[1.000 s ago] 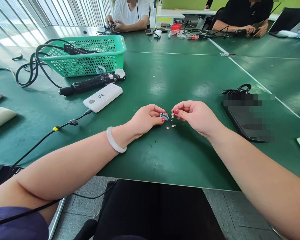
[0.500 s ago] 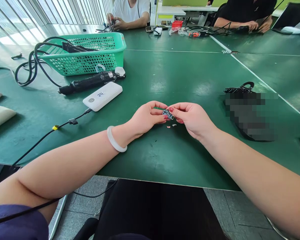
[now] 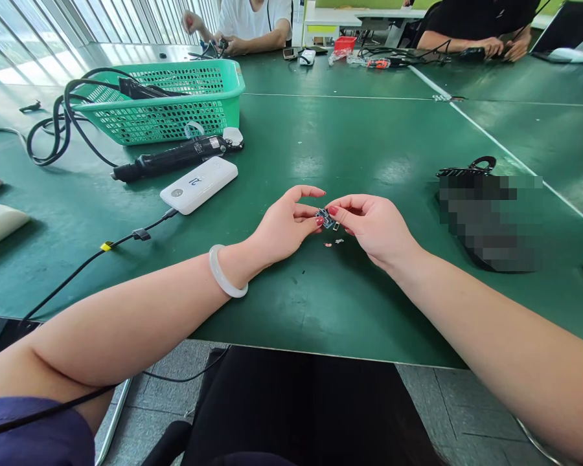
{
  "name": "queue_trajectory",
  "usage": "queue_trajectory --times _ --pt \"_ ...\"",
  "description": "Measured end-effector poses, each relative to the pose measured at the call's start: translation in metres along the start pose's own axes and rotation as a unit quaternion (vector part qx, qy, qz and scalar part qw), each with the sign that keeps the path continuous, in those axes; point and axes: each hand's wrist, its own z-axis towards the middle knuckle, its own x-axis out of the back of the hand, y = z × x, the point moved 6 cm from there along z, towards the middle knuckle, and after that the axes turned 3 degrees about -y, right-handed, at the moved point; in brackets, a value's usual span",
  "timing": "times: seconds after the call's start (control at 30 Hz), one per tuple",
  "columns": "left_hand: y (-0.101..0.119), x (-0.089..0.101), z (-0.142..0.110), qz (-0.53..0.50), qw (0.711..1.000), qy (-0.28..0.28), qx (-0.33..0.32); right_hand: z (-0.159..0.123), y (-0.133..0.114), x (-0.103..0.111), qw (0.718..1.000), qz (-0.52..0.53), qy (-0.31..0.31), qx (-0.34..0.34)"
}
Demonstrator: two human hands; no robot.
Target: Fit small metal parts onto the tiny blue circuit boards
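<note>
Sm. circuit board (image 3: 325, 218) at centre of frame, pinched by L hand (image 3: 287, 223), its index lifted clear; R hand (image 3: 379, 223) w/ thumb + index pressed tog. at board's right edge, can't tell what's btwn; tiny metal piece (image 3: 336, 226) just below; two sm. bits (image 3: 339, 241) on green table (image 3: 291, 304) under; power bank (image 3: 201, 184) upper left

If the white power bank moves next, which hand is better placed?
Left hand, likely: it's nearer the power bank; the right hand sits farther off. But both are at the small blue board.
</note>
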Motion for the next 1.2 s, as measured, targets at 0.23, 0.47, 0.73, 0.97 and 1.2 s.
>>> queue_trajectory --times 0.23,0.47,0.73,0.97,1.2 --pt "0.000 -0.001 0.001 -0.035 0.999 0.004 0.021 -0.002 -0.002 0.000 1.000 -0.014 0.009 0.015" --pt "0.000 0.001 0.001 0.002 1.000 -0.006 -0.007 -0.003 -0.005 -0.001 0.999 -0.031 0.000 0.030" --pt "0.009 0.002 0.000 0.067 0.998 -0.012 -0.018 -0.004 -0.006 0.000 0.997 -0.060 -0.009 0.053" --pt "0.010 0.001 0.001 0.080 0.996 -0.024 -0.015 -0.001 -0.006 0.003 0.993 -0.105 -0.029 0.040" --pt "0.003 -0.002 0.002 -0.006 0.999 -0.037 0.024 -0.004 -0.016 0.006 0.973 -0.210 0.002 0.092"
